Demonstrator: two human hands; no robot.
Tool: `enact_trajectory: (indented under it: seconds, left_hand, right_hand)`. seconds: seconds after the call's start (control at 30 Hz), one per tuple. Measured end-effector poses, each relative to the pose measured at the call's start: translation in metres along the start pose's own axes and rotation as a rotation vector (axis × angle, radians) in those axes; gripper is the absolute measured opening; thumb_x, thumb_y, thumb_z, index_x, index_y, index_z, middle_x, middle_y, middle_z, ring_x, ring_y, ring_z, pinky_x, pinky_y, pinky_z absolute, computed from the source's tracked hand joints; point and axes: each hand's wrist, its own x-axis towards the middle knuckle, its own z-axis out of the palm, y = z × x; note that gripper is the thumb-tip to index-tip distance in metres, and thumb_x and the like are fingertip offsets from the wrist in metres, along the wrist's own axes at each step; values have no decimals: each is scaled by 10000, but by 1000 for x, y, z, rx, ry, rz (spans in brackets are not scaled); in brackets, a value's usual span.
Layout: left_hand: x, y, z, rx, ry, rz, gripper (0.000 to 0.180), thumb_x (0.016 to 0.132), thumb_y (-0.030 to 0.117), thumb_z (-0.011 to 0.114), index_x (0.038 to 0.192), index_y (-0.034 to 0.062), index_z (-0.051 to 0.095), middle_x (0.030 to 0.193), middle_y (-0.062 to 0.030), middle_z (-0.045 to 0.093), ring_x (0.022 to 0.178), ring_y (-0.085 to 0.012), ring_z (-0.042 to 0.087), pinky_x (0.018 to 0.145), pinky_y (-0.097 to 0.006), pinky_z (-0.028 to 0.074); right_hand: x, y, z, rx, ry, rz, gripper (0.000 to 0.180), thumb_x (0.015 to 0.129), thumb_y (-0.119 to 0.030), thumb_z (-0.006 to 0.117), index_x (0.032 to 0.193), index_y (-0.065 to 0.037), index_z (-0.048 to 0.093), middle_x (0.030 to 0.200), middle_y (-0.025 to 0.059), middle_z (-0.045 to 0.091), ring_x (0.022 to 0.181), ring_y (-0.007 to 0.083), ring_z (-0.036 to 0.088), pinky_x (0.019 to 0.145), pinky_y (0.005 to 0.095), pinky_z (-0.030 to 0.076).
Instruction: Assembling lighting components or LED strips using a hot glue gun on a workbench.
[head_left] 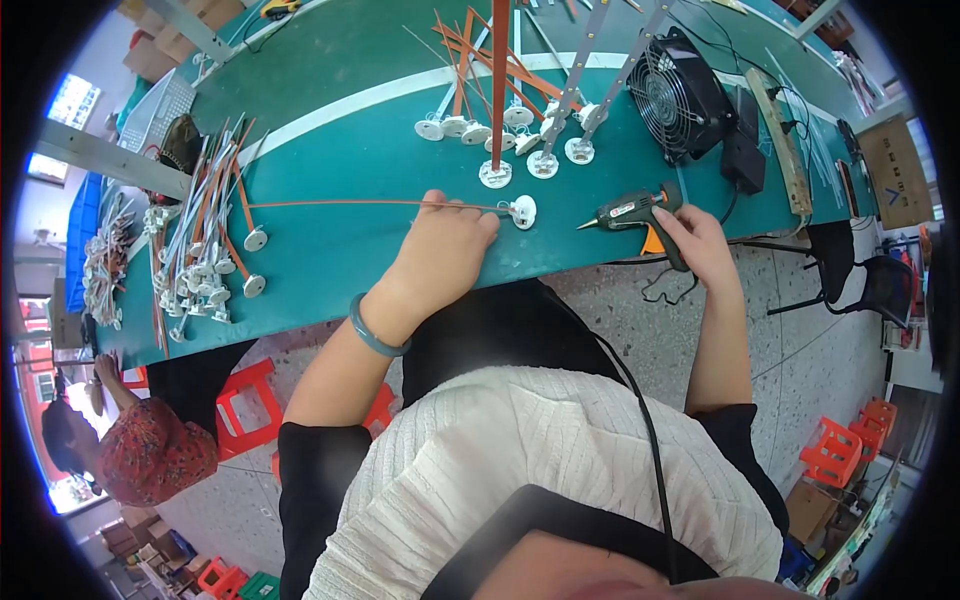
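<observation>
Left hand [445,245] lying palm down on the green desk [340,60] near its front edge, fingers curled together and pressing a thin orange rod [340,204] against the surface. Rod stretched flat along the desk, parallel to the front edge, ending just past the fingertips in a white round base [523,211]. Green bangle [372,333] around the left wrist.

Right hand [695,240] closed around the handle of a dark glue gun [632,210] with an orange trigger, at the front edge toward the right end of the desk. Nozzle pointing at the white round base, apart from it, with bare desk between. Black cord [640,400] trailing down off the front edge and across the lap; probably the gun's own, though the join is hidden behind the hand.

Behind the hands, toward the middle of the desk, a cluster of upright rods on white bases [500,135], some orange, some grey. Farther right, near the back, a black square fan [680,95] standing on the desk. Along the left end, a loose heap of finished rods [205,240] with white bases lying flat, several overlapping, reaching almost to the front edge. Red plastic stool [245,405] on the floor under the left front corner
</observation>
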Motion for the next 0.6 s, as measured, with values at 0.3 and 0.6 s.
enact_trajectory:
  seconds: [0.3,0.6]
  left_hand:
    - [-3,7,-6,116,-122,40,199,848,88,574,1027,77,661,994,-111,668,1027,-281,638,1016,-491,386]
    - [-13,16,-4,48,145,116,346,868,107,580,1205,56,641,1164,-129,666,1157,-317,602,1080,-485,372]
  right_hand:
    - [-30,-155,59,160,-12,-757,261,844,-113,762,1091,-53,703,1007,54,645,796,122,628,687,245,502]
    - [-20,-201,119,-159,61,-1059,162,875,-215,720,988,-101,704,924,74,632,808,271,668,681,380,541]
